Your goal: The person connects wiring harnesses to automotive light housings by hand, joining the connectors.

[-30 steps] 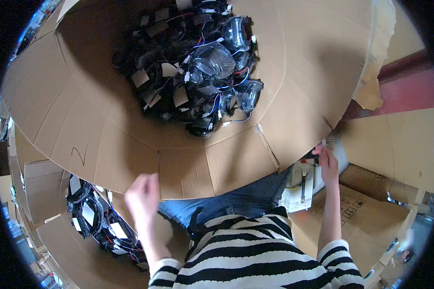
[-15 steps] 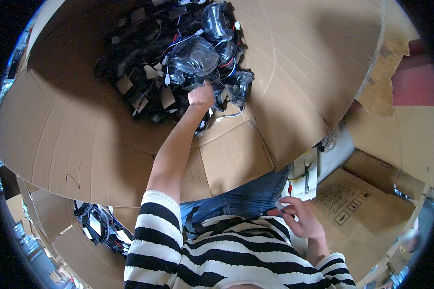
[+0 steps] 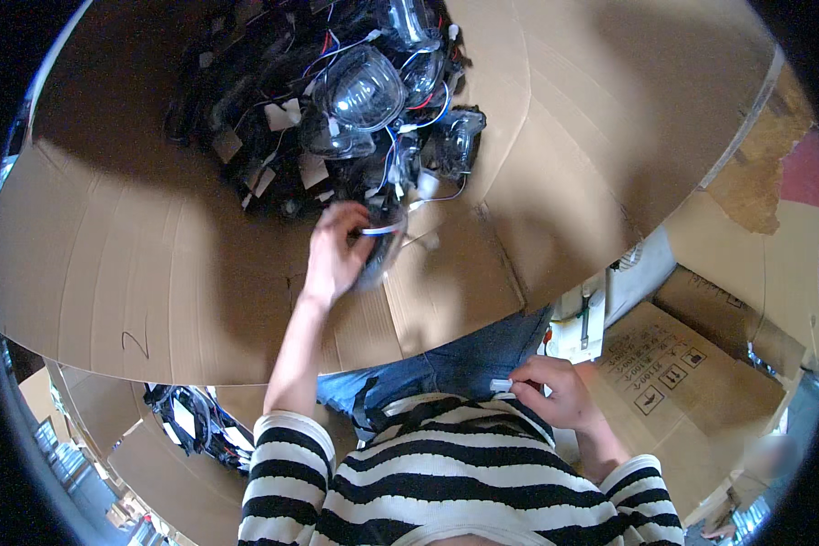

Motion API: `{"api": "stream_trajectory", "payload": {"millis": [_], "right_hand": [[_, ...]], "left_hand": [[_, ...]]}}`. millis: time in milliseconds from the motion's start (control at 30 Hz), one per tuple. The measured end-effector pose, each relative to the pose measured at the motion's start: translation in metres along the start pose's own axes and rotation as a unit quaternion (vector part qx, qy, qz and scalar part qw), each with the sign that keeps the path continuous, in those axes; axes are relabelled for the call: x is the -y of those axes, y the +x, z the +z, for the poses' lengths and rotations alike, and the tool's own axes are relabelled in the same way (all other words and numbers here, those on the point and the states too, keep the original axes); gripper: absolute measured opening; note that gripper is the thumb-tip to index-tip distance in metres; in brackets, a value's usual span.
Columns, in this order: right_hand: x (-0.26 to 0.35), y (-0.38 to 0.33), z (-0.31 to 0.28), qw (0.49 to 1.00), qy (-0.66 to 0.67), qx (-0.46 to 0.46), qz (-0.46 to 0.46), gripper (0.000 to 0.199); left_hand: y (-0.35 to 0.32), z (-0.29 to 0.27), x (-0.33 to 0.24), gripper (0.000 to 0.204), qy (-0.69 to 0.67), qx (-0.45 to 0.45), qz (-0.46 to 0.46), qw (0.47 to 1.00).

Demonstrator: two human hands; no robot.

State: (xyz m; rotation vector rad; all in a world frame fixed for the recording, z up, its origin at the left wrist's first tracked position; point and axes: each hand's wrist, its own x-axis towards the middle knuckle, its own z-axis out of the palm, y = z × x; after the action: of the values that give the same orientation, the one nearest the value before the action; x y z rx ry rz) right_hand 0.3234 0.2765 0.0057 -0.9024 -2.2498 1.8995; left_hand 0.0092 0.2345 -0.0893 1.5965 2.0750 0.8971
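Inside the large cardboard box lies a heap of black lamp units with see-through covers, thin wires and white plugs; one big lamp (image 3: 364, 88) sits on top. My left hand (image 3: 337, 250) is at the near edge of the heap, closed around a dark lamp unit (image 3: 382, 250) with a see-through cover. A white-and-blue wire runs from this lamp beside my fingers, and motion blurs it. Close to my waist, my right hand (image 3: 558, 391) pinches a small whitish translucent piece (image 3: 500, 385), perhaps a plug, between thumb and fingers.
The big box's near wall (image 3: 200, 350) curves in front of my body. At lower left, another box holds more black wired parts (image 3: 196, 423). To the right stand a white surface with a tool (image 3: 584, 317) and a printed cardboard box (image 3: 669, 373).
My left hand has drawn back from the heap toward me, bringing a lamp unit with it. My right hand has shifted slightly left, and the whitish piece in it shows more plainly.
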Motion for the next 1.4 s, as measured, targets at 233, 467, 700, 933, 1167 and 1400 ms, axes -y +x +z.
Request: {"api": "stream_trajectory", "payload": {"millis": [233,467,700,933,1167,1400], "right_hand": [[0.01,0.009,0.018,1.0,0.014,0.01,-0.02,0.009],[0.025,0.006,0.026,1.0,0.013,-0.015,-0.024,0.007],[0.04,0.003,0.018,0.997,-0.007,-0.06,-0.056,0.004],[0.047,0.023,0.037,0.996,0.009,-0.012,-0.083,0.005],[0.046,0.037,0.044,0.997,0.045,-0.029,-0.049,0.004],[0.039,0.043,0.05,0.998,0.011,0.014,-0.057,0.006]], "left_hand": [[-0.068,0.004,-0.059,0.017,-0.453,0.141,-0.262,0.84],[-0.087,-0.014,-0.075,0.026,-0.406,0.211,-0.233,0.858],[-0.091,-0.021,-0.069,0.025,-0.43,0.263,-0.098,0.858],[-0.097,-0.025,-0.081,0.03,-0.337,0.262,-0.025,0.904],[-0.1,-0.008,-0.088,0.053,-0.122,0.089,0.068,0.986],[-0.146,-0.016,-0.076,0.029,-0.067,0.062,-0.139,0.986]]}}
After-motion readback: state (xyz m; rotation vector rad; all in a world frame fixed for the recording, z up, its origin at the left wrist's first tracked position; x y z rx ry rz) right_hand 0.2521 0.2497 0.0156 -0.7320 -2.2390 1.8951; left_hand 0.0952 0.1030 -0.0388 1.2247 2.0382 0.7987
